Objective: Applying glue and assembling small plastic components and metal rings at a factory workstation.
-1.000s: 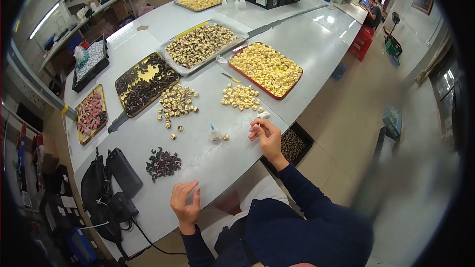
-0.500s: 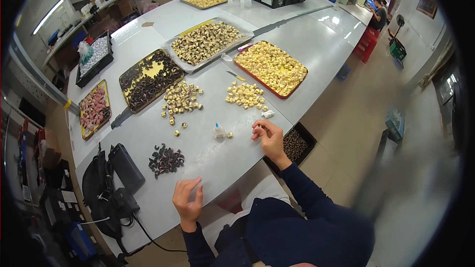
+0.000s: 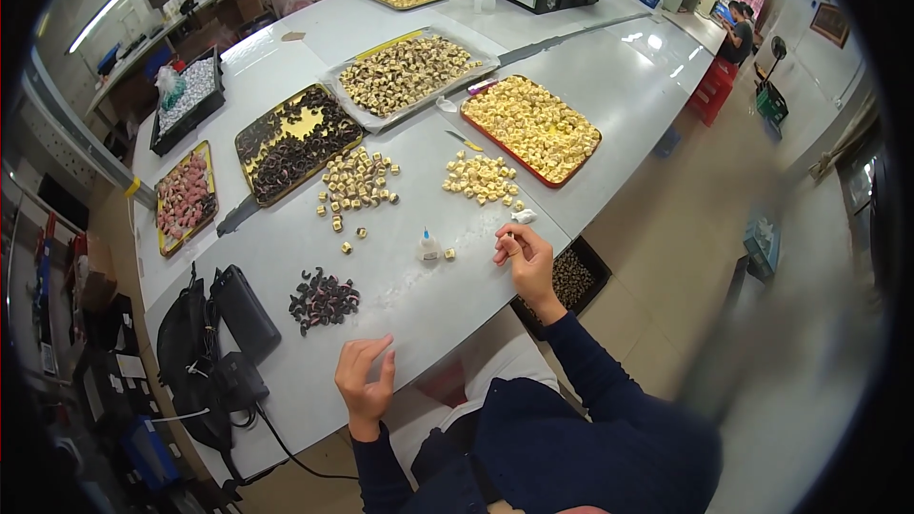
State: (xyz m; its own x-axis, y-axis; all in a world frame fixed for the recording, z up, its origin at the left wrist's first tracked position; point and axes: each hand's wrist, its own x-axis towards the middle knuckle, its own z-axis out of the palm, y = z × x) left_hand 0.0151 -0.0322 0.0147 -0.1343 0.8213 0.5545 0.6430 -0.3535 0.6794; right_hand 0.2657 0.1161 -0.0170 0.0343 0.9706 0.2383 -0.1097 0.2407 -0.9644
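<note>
My left hand (image 3: 364,385) is above the table's front edge, thumb and fingers apart, holding nothing. Nearest to it lies a pile of small dark curved pieces (image 3: 324,301) with some pinkish sides. My right hand (image 3: 529,271) is at the right of the front edge, fingers curled into a pinch; whatever they hold is too small to make out. A small dropper bottle (image 3: 429,248) with a blue tip stands between the hands, with one yellow cube-like piece (image 3: 450,254) beside it. A crumpled white tissue (image 3: 524,216) lies just beyond my right hand.
Loose piles of patterned cubes (image 3: 357,181) and yellow cubes (image 3: 479,179) lie mid-table, near a knife (image 3: 465,140). Beyond are a red-rimmed tray (image 3: 552,184) and a tray of dark pieces (image 3: 249,138). A black case (image 3: 245,316) and cables lie left; a black bin (image 3: 595,271) sits below right.
The whole view has shifted slightly, moving the table's things a little to the right. My right fingers have curled a little; my left hand keeps nearly the same pose.
</note>
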